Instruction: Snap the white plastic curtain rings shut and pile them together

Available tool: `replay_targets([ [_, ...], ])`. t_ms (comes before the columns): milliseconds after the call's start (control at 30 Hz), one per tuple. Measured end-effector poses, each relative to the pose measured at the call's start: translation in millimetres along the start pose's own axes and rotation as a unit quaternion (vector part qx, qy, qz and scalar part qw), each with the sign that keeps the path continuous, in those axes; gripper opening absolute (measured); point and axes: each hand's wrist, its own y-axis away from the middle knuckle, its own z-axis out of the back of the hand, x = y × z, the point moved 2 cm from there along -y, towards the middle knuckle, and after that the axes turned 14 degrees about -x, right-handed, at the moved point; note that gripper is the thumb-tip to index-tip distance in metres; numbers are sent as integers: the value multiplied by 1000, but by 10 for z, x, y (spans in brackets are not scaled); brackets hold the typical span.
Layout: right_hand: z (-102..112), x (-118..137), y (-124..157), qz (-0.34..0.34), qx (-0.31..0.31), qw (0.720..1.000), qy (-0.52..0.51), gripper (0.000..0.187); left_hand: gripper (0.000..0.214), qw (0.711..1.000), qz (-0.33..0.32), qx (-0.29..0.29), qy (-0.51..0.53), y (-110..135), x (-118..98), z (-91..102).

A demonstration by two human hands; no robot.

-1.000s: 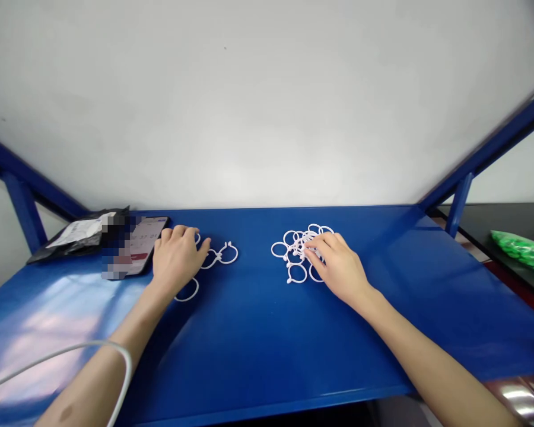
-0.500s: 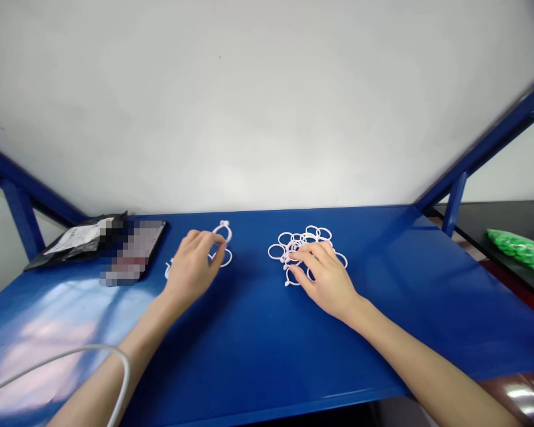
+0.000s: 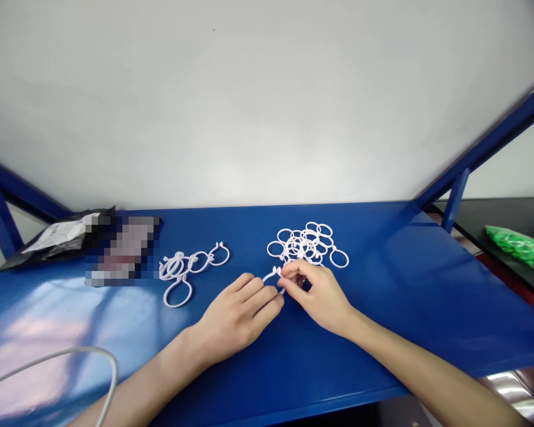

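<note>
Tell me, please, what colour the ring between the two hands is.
The ring is white; the head view shows it best.

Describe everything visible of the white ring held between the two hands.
The white ring is a slim hoop that looks like smooth plastic, with small rounded knobs at its far side. The left hand holds it and covers much of it; the fingertips of the right hand are at the knobs. It is over the blue table, on the near side of the ring pile. Whether its ends are joined cannot be told.
</note>
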Motion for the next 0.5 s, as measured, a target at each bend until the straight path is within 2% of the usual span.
replay_targets([
  [67, 12, 4, 1, 20, -14, 1000, -1, 4, 14, 998, 46, -45, 10, 6, 19, 9],
  [167, 19, -4, 15, 63, -24, 998, 15, 6, 10, 979, 179, -102, -4, 45, 85, -1],
  [267, 13, -15, 30, 113, -20, 992, 47, 8, 8, 953, 295, -58, 38, 103, 145, -66],
  [367, 11, -21, 38, 140, -13, 988, 70, 11, 11, 926, 358, -18, 116, 138, 169, -122],
  [500, 22, -19, 31, 143, -1, 987, 67, 13, 12, 887, 427, -15, 177, 142, 191, -135],
])
